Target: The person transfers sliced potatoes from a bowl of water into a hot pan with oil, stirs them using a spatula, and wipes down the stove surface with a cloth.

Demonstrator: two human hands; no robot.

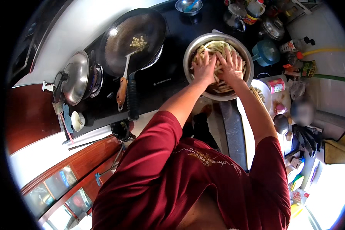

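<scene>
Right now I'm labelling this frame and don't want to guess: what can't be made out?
All in the head view:
- Bottom of the steel bowl: covered by pale strips.
- Strips directly beneath the left hand and right hand: hidden by those hands.
- What the chopped bits in the wok are: too small.
- Part of the white dish: behind the right forearm.

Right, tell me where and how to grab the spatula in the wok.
Grip the spatula by its wooden handle, probably from the near left: that handle juts beyond the near edge of the wok, the black wok handle runs close on its right, and the far end lies inside, at pale chopped bits.
</scene>
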